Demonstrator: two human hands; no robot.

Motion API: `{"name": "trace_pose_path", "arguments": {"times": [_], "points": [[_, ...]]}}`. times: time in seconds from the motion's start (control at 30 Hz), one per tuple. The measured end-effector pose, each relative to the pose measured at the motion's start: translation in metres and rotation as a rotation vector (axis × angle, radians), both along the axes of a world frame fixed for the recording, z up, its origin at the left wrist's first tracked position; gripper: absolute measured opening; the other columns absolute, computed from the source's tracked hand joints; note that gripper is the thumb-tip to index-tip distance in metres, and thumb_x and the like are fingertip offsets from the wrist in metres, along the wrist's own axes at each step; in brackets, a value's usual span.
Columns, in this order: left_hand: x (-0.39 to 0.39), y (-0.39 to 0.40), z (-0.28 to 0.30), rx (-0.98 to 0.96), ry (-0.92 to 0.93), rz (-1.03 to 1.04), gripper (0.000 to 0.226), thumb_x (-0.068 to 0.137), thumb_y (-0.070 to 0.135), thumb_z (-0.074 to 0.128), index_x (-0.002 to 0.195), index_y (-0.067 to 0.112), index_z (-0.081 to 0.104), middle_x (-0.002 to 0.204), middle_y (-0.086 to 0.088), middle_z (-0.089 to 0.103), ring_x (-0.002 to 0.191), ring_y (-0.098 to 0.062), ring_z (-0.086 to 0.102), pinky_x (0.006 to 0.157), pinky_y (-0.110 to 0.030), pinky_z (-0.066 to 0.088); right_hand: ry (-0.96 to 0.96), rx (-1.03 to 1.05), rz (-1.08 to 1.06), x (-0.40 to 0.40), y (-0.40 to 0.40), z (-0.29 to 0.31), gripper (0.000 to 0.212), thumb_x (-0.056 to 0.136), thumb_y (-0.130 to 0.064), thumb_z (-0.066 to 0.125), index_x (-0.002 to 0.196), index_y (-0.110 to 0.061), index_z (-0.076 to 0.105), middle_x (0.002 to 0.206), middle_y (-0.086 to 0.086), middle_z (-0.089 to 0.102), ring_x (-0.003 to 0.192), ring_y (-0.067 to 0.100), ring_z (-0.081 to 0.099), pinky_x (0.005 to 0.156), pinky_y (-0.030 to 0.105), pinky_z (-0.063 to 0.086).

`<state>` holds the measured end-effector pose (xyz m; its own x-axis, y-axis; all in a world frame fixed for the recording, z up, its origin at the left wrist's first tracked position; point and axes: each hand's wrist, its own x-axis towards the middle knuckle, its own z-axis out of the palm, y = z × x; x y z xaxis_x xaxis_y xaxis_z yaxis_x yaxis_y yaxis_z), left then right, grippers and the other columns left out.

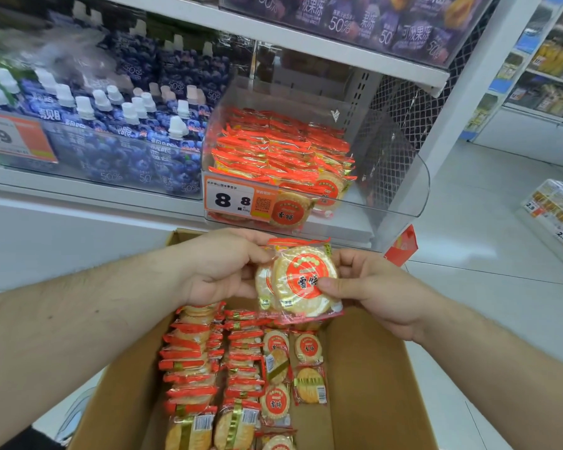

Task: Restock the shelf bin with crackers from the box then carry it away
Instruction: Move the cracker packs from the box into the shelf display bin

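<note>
Between both hands I hold a small stack of cracker packs (pixel 301 280), round pale crackers in clear wrap with red-orange labels. My left hand (pixel 220 266) grips the stack's left side, and my right hand (pixel 369 284) pinches its right side, thumb on the front label. The stack hovers above the open cardboard box (pixel 368 378), which holds rows of the same packs (pixel 241 368). Just above, on the shelf, stands the clear plastic bin (pixel 390 164), partly filled with cracker packs (pixel 283 151) on its left side.
A price tag reading 8.8 (pixel 238 199) hangs on the bin's front. Blue drink pouches (pixel 117 125) fill the clear bin to the left. A white shelf board (pixel 306 37) runs overhead. White floor tiles (pixel 488 254) and more shelving lie to the right.
</note>
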<state>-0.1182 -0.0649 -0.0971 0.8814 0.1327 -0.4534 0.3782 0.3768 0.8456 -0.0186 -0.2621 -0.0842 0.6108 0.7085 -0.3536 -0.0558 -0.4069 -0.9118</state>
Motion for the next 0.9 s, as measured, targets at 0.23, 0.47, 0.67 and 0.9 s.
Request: {"name": "trace_pose_path", "arguments": {"times": [0.23, 0.47, 0.67, 0.9], "points": [[-0.001, -0.005, 0.011, -0.056, -0.003, -0.009, 0.032, 0.099, 0.032, 0.042, 0.114, 0.010, 0.062, 0.092, -0.013, 0.069, 0.087, -0.028, 0.064, 0.080, -0.042, 0.055, -0.001, -0.009, 0.006, -0.007, 0.010, -0.007, 0.039, 0.080, -0.011, 0.076, 0.116, -0.010, 0.062, 0.107, 0.015, 0.072, 0.101, 0.027, 0.069, 0.087, 0.037, 0.056], [-0.006, -0.011, 0.009, 0.440, -0.151, -0.107, 0.069, 0.075, -0.005, 0.075, 0.129, 0.030, 0.053, 0.101, -0.009, 0.057, 0.083, -0.018, 0.062, 0.074, -0.029, 0.052, -0.044, -0.052, -0.016, -0.015, 0.012, -0.001, 0.026, 0.081, -0.007, 0.075, 0.103, -0.015, 0.065, 0.096, 0.007, 0.074, 0.077, 0.011, 0.071, 0.059, 0.019, 0.052], [-0.007, -0.015, 0.010, 0.978, -0.371, -0.236, 0.078, 0.080, 0.007, 0.069, 0.140, 0.039, 0.033, 0.093, 0.012, 0.053, 0.059, 0.003, 0.055, 0.054, -0.013, 0.042, -0.598, -0.188, 0.002, -0.011, 0.013, 0.016, 0.072, 0.067, -0.026, 0.086, 0.128, -0.029, 0.048, 0.112, -0.009, 0.056, 0.065, 0.000, 0.052, 0.071, 0.026, 0.051], [-0.003, -0.022, 0.011, 1.132, -0.589, -0.151, 0.089, 0.081, 0.015, 0.070, 0.148, 0.037, 0.016, 0.133, 0.014, 0.036, 0.121, 0.007, 0.039, 0.105, -0.019, 0.037, -0.935, -0.157, 0.168, -0.013, 0.010, 0.018, 0.072, 0.075, -0.031, 0.078, 0.137, -0.040, 0.041, 0.123, -0.012, 0.063, 0.112, 0.008, 0.060, 0.097, 0.036, 0.048]]}}
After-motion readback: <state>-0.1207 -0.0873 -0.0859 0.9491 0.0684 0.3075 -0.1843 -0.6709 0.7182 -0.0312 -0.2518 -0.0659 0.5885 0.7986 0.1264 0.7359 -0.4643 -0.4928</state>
